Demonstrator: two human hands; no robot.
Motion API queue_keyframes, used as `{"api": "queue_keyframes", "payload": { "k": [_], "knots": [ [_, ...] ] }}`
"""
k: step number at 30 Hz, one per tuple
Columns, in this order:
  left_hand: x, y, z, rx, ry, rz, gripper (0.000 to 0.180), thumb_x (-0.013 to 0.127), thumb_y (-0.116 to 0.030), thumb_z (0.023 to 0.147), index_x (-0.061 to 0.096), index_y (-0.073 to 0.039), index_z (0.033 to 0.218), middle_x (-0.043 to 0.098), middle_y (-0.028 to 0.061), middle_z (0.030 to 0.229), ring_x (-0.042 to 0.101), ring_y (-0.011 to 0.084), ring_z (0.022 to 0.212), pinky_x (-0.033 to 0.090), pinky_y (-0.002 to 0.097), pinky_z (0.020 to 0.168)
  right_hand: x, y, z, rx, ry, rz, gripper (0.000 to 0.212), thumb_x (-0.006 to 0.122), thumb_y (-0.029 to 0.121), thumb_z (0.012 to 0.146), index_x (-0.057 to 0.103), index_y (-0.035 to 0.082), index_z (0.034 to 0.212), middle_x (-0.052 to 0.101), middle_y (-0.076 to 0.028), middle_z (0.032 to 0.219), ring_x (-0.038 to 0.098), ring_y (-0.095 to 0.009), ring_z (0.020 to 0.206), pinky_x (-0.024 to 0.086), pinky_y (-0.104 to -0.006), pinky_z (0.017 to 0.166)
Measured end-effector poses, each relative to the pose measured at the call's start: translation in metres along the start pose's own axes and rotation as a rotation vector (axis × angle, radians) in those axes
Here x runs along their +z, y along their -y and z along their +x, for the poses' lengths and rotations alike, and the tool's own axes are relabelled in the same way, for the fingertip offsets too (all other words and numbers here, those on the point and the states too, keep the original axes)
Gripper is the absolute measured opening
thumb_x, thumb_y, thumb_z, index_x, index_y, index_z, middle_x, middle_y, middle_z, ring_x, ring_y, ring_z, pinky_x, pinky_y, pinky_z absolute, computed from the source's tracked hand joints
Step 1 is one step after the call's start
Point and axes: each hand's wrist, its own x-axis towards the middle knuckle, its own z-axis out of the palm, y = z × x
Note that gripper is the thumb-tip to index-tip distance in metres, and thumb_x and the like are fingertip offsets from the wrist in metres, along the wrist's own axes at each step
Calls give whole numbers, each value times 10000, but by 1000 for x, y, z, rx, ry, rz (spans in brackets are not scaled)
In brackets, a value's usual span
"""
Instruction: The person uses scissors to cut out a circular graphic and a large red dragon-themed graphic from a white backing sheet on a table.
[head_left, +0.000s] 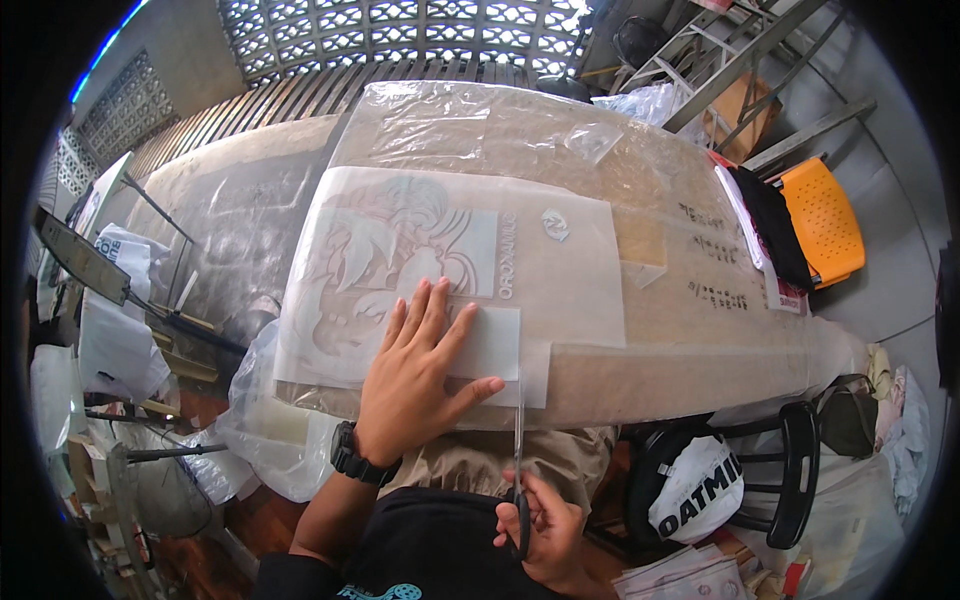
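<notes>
White translucent film, pale-printed; left hand splayed flat; right hand gripping scissors

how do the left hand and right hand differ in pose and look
The left hand lies palm down on the see-through sheet, fingers spread; the right hand curls around the handle of the scissors. The left hand is over the work surface, while the right hand is off its near edge. The left wrist wears a black watch; none shows on the right. Both are ungloved.
</notes>
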Motion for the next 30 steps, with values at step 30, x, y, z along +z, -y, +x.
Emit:
{"api": "queue_keyframes", "payload": {
  "k": [30],
  "knots": [
    [0, -4, 1, -31, -7, 46, 1009, 694, -722, 731, 475, -21, 1422, 328, 283, 1544, 280, 406, 1466, 188, 506, 1198, 2, 6, 7, -91, -26, -65, 578, 712, 210, 937, 437, -39, 1379, 612, -51, 668, 603, -84, 569, 517, -229, 503]
  ]
}}
